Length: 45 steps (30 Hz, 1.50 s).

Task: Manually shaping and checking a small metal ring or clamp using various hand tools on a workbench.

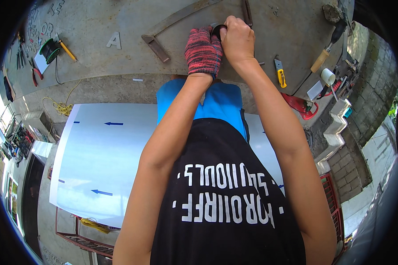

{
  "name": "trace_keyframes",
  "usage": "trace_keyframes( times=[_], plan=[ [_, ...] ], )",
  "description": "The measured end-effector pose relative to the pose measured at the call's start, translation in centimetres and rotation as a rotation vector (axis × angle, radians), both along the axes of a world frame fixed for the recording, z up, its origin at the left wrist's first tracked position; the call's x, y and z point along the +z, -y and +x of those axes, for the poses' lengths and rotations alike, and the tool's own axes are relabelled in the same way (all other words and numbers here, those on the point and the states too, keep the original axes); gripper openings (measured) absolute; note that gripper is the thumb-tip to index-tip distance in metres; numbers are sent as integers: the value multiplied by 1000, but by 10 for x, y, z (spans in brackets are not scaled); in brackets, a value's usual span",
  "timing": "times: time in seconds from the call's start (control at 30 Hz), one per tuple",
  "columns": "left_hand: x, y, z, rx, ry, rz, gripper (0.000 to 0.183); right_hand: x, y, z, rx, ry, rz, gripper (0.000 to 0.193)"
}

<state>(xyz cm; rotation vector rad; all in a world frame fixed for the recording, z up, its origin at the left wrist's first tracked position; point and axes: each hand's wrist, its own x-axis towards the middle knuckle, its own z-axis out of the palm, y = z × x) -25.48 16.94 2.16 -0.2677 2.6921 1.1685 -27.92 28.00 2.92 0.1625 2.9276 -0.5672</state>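
Over the grey metal tabletop [132,62], my two hands meet near the far middle. My left hand [203,51], in a red and black knit glove, is closed around a small dark curved piece [216,28] whose kind I cannot make out. My bare right hand [238,42] is closed with its fingers against the same piece, and what its fingertips pinch is hidden. Left of the hands lies a flat metal strip frame [177,17] with a short angled end piece [156,48]. A rusty bar [246,13] lies just beyond my right hand.
Left on the table are a cut-out metal letter [113,40], a yellow pencil-like tool [67,50], a green spool [49,50] and red-handled pliers [36,73]. To the right sit a yellow utility knife [280,73] and a wooden-handled tool [320,59]. A white sheet [106,150] lies behind me.
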Motion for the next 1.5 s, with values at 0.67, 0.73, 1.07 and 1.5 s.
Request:
trace_keyframes(
  times=[0.67,0.73,1.07,1.5],
  plan=[
    [-3,47,-10,-198,109,88,50,14,-10,-17,142,40,-62,6],
    [-1,48,-14,-223,257,151,50,7,-17,-19,238,-108,-33,6],
    [-4,54,-15,-184,326,296,49,4,-21,-20,276,-136,-102,7],
    [5,47,-7,-54,371,269,47,8,-22,-17,284,-92,-106,9]
  ],
)
